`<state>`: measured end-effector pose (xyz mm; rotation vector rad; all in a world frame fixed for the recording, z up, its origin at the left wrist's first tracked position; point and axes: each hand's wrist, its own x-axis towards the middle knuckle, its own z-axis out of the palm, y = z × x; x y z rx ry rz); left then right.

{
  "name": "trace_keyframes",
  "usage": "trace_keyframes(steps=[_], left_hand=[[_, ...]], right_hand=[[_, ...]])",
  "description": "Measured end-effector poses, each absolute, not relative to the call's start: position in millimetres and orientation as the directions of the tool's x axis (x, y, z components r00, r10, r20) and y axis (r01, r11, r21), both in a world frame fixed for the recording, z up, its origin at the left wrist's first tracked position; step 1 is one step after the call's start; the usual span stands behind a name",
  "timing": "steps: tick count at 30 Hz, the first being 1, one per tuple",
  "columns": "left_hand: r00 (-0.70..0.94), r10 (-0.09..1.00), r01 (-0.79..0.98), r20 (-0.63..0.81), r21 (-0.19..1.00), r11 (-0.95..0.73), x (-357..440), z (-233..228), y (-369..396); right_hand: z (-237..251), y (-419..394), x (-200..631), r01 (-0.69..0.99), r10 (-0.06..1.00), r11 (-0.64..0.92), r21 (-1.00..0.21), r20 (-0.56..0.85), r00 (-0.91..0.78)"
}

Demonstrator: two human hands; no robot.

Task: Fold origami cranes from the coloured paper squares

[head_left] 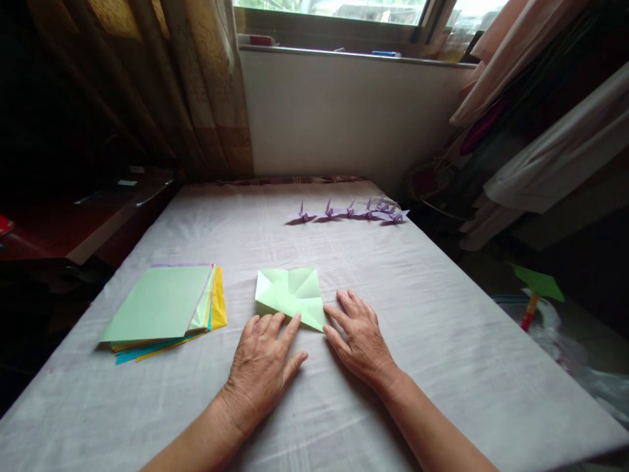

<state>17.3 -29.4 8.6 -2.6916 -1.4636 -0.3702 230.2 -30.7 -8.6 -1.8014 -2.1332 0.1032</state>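
A creased light green square of paper (pixel 289 294) lies flat on the white cloth-covered table (pixel 432 328). My left hand (pixel 263 364) rests palm down just below it, fingertips touching its near edge. My right hand (pixel 358 334) lies flat to the right, fingers at the sheet's near right corner. Neither hand grips anything. A stack of coloured paper sheets (pixel 167 308), green on top, sits to the left of my hands.
A row of several small purple paper cranes (pixel 351 211) stands at the table's far side. Curtains hang at back left, a window sill behind, clothes at the right. A dark wooden surface (pixel 73 223) adjoins the left edge.
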Motion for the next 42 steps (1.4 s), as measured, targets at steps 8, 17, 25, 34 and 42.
trace_keyframes(steps=[8,17,25,34,42], left_hand=[[0.449,0.864,0.877,0.227,0.075,-0.475,1,13,0],[0.467,0.852,0.863,0.238,0.089,-0.498,-5,-3,18],[0.585,0.801,0.77,0.124,0.225,-0.597,-28,-2,21],[0.622,0.778,0.721,0.089,0.324,-0.613,-36,-4,25],[0.603,0.798,0.72,0.01,0.424,-0.549,-38,1,21]], right_hand=[[-9,-34,221,0.81,0.889,0.442,-0.385,0.309,-0.338],[-9,40,241,0.836,0.731,0.545,-0.06,0.522,-0.439],[6,14,243,0.668,0.627,0.738,-0.09,0.455,-0.632],[3,35,256,0.654,0.785,0.617,-0.438,0.285,-0.549],[6,63,243,0.571,0.883,0.431,-0.699,0.197,-0.426]])
